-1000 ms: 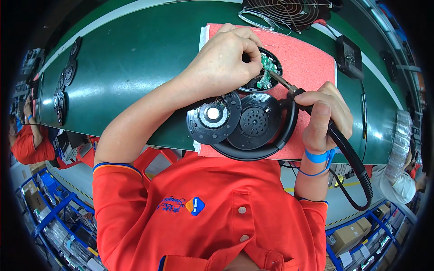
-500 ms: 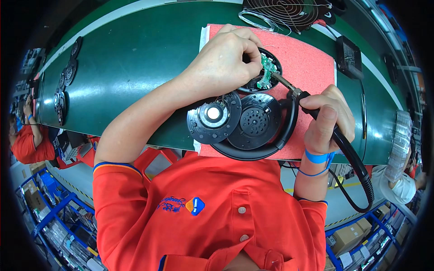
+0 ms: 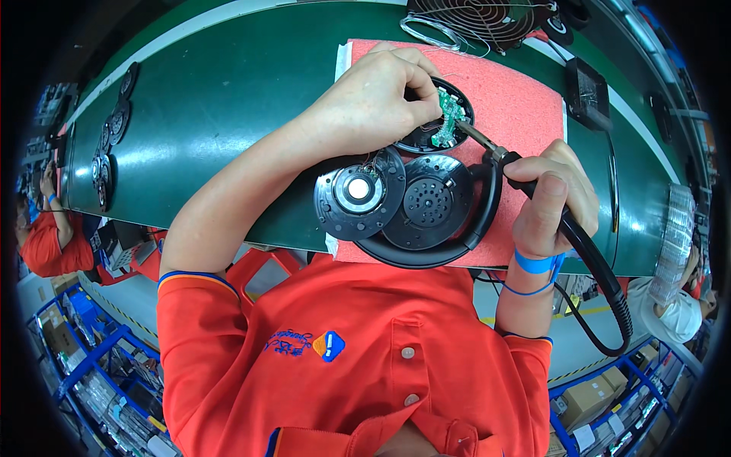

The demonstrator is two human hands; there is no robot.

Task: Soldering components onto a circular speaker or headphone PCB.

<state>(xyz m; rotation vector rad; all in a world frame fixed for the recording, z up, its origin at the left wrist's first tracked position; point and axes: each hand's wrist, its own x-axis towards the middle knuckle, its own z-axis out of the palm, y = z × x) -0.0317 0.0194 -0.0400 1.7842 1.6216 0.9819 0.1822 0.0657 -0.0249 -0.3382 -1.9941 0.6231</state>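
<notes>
My right hand (image 3: pixel 556 198) grips a black-handled soldering iron (image 3: pixel 521 174), its metal tip at the right side of a green circuit board (image 3: pixel 448 122). The board sits in a round black headphone ear cup (image 3: pixel 417 143). My left hand (image 3: pixel 384 95) is closed in a pinch over the board's left edge; whatever lies between the fingertips is hidden. Nearer to me rest a black disc with a speaker driver (image 3: pixel 359 190) and thin wires, and beside it a perforated ear cup (image 3: pixel 428 204). A curved black headband (image 3: pixel 491 217) runs around their right side.
Pink foam sheet (image 3: pixel 525 99) lies under the work on a green table (image 3: pixel 228 91). A fan with a round grille (image 3: pixel 480 19), a coil of pale wire (image 3: pixel 430 32) and a black box (image 3: pixel 588 95) stand beyond. Round black parts (image 3: pixel 118 122) line the far left.
Hardly anything differs. Both hands keep their places, with the iron's tip still at the circuit board; the headphone parts have shifted very slightly.
</notes>
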